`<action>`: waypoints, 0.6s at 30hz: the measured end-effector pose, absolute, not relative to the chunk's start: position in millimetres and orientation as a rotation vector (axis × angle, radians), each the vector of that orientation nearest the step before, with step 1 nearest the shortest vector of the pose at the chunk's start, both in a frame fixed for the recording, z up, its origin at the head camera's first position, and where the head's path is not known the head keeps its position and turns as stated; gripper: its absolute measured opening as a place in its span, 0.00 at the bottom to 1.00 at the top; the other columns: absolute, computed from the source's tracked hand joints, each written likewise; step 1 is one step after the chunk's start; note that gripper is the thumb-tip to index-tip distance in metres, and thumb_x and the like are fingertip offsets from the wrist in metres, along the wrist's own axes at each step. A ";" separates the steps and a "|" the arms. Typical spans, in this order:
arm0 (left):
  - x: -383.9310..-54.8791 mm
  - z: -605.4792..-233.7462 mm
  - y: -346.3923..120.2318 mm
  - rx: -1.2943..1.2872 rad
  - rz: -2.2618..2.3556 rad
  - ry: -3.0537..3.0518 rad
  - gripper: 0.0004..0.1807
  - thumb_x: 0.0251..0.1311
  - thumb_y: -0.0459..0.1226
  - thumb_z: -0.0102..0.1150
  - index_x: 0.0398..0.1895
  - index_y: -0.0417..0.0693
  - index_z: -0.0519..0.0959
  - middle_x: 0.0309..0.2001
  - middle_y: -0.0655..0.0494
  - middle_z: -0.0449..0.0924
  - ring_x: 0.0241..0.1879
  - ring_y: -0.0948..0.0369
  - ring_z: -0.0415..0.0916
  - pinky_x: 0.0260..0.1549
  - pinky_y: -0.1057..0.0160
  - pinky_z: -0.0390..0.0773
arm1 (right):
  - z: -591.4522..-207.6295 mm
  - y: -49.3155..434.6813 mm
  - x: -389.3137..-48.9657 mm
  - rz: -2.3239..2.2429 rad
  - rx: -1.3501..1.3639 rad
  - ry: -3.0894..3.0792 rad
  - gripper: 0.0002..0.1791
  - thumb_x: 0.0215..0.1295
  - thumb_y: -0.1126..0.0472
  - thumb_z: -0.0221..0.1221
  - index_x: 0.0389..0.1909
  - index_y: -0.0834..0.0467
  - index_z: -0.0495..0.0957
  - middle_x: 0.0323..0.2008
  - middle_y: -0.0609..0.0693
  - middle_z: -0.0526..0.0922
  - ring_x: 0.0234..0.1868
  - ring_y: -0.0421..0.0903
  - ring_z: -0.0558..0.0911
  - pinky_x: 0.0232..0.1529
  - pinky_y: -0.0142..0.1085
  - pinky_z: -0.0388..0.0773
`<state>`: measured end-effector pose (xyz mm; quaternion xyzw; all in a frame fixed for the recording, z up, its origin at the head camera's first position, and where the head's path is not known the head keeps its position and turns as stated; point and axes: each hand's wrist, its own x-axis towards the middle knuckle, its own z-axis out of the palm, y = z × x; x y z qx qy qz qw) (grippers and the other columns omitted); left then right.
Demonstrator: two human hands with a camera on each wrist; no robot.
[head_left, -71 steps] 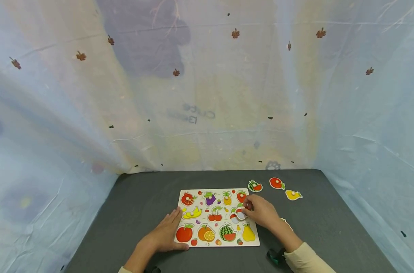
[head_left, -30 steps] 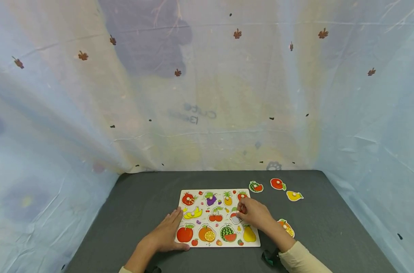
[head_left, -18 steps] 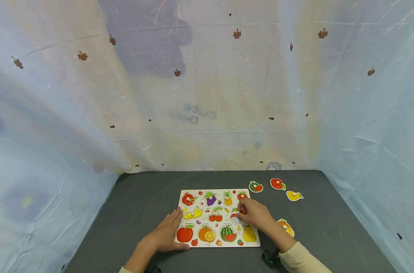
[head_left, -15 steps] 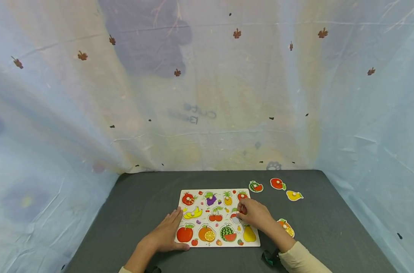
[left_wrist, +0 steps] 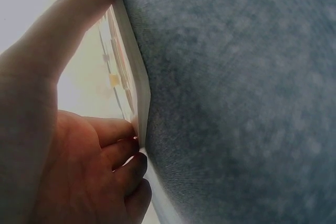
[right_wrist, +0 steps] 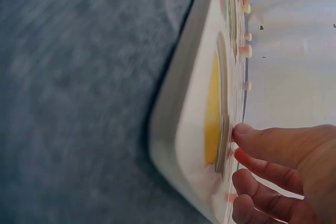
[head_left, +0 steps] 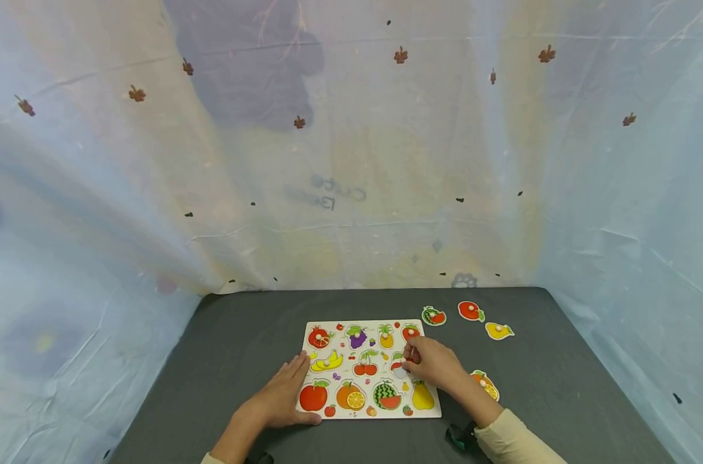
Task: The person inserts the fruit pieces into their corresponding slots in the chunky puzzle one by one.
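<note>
1. I see the board (head_left: 346, 371) on the table (head_left: 235, 348), the left hand (head_left: 283, 396) at its left edge.
2. The right hand (head_left: 437, 362) is over its right side.
3. Off its far right corner: watermelon piece (head_left: 433, 316); farther right, pear piece (head_left: 499, 331).
4. Right of the board: orange piece (head_left: 486, 385).

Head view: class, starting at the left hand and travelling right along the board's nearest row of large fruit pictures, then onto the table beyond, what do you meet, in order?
Left hand → red apple picture → orange picture → watermelon picture → yellow pear picture → loose orange piece
</note>
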<state>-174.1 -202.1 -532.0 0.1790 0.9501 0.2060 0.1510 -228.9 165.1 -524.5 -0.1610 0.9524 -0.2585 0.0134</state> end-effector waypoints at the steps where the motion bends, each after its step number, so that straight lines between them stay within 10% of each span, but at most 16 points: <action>1: -174.3 -532.1 -202.2 0.512 0.590 2.729 0.70 0.50 0.61 0.82 0.84 0.31 0.53 0.86 0.38 0.48 0.84 0.41 0.48 0.82 0.37 0.51 | -524.2 166.1 -228.7 -0.810 -0.501 2.972 0.12 0.65 0.56 0.76 0.32 0.46 0.80 0.24 0.40 0.72 0.23 0.39 0.70 0.24 0.34 0.65; 18: -173.6 -528.6 -201.4 0.522 0.596 2.733 0.70 0.50 0.60 0.82 0.84 0.30 0.54 0.85 0.36 0.49 0.84 0.40 0.49 0.81 0.37 0.51 | -512.6 199.8 -231.9 -0.829 -0.398 3.032 0.12 0.65 0.58 0.76 0.32 0.48 0.79 0.24 0.42 0.72 0.23 0.41 0.69 0.25 0.36 0.65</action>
